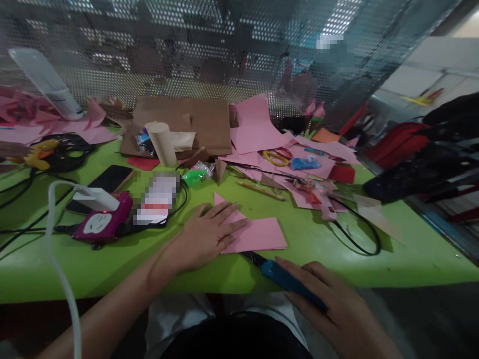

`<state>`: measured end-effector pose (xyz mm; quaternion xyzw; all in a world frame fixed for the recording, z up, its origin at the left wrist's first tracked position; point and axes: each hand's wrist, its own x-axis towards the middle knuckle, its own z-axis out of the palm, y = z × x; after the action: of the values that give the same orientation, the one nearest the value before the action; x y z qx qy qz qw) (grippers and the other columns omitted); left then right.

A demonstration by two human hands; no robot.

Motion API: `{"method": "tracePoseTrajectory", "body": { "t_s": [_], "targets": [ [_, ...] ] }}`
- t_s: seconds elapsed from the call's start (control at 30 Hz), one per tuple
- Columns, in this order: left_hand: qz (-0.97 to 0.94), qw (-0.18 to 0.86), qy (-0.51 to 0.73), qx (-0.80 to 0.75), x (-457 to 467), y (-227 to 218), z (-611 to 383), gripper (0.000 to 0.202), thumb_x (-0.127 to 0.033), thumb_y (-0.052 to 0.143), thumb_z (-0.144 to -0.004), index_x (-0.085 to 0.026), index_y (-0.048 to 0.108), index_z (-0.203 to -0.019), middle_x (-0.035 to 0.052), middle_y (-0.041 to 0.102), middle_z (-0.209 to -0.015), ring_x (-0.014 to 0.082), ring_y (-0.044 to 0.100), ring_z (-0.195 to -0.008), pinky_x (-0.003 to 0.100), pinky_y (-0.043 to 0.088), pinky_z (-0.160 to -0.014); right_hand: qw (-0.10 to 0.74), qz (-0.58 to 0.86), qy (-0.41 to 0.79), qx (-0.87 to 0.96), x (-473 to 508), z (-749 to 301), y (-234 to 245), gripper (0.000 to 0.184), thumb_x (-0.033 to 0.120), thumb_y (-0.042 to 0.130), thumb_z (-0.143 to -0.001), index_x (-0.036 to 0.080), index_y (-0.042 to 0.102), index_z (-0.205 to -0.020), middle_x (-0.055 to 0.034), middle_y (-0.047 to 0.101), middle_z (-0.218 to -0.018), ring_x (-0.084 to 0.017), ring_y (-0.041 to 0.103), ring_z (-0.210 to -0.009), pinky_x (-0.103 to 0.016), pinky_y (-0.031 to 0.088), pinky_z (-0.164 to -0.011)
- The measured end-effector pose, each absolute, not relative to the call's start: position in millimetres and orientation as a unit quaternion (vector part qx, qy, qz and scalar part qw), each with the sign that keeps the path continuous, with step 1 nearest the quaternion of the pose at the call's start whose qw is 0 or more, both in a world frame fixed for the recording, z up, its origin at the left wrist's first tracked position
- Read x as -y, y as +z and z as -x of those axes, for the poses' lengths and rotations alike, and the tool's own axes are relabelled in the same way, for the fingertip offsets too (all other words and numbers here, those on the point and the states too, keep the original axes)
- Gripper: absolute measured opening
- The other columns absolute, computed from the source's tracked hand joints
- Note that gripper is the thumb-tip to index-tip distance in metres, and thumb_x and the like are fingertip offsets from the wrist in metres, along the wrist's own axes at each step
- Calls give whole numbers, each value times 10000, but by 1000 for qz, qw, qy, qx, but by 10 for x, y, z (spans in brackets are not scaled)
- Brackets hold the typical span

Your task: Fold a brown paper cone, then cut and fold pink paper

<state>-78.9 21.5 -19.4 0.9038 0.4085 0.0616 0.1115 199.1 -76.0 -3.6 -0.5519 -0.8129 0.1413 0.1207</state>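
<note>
My left hand (208, 233) lies flat with fingers stretched out on a folded pink paper (258, 233) on the green table (318, 249). My right hand (333, 304) is at the table's front edge, fingers wrapped round a blue utility knife (284, 276). The knife's dark tip (251, 258) points at the paper's near edge, just below my left fingers.
Behind the paper lie a pencil (262, 191), more pink sheets (258, 132), brown cardboard (194, 122), a paper roll (161, 143), a glue gun (326, 207) with black cable, a phone (108, 182) and a magenta device (107, 222). A perforated metal screen (224, 50) closes the back.
</note>
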Motion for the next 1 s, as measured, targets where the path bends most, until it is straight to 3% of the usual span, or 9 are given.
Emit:
{"method": "tracePoseTrajectory", "body": {
  "t_s": [1.0],
  "targets": [
    [-904,112,78,-405,-216,-199,799,459,-429,296,-1018,-478,227,-1469,-28,207,-1595,229,222,-1450,543,230,-1115,105,498,165,845,667,-1701,-36,390,287,481,-948,293,528,-1335,-68,637,-979,-186,670,-776,-298,553,-635]
  ]
}}
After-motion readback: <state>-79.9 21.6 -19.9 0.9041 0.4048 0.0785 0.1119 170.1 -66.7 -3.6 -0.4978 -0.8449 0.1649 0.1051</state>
